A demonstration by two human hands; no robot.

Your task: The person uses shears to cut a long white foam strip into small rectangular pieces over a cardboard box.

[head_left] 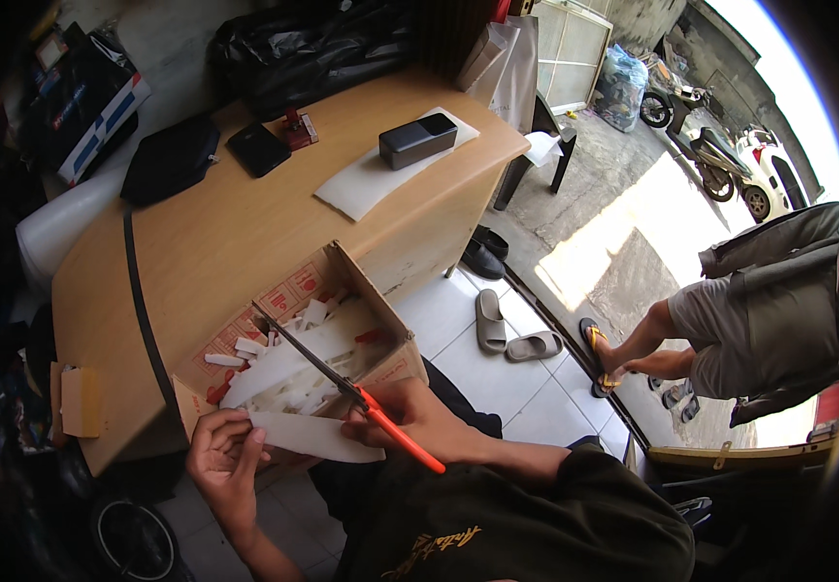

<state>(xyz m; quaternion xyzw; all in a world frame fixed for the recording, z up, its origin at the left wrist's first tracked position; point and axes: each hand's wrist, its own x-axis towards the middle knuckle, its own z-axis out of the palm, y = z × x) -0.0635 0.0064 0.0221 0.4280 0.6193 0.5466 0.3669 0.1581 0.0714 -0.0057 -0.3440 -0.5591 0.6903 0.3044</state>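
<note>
I log the head view. The left hand [220, 456] is closed in a pinch on a flat white strip [314, 436], thumb and fingers gripping its left end; the strip lies roughly level in front of the person's chest, just below the near edge of a cardboard box [385, 296]. The right hand [419, 422] is wrapped shut around the orange handles of a pair of scissors [342, 380]. I see the dark blades running up and left from that hand, over the box, with the tip near the box's back wall. I cannot tell whether the blades touch the strip.

The box is open at the top and sits against the near edge of a wooden table [225, 233]. It holds many white cut pieces [293, 364], long and short, piled loosely, with a few small red bits among them.

On the table, well apart from the hands: a white sheet [361, 189] with a dark rectangular device [417, 140] on it, a black pouch [169, 160], and a small black flat case [257, 148].

On the floor to the right of the table lie grey slippers [511, 335]. Another person's legs [652, 349] show further right, by the doorway.
</note>
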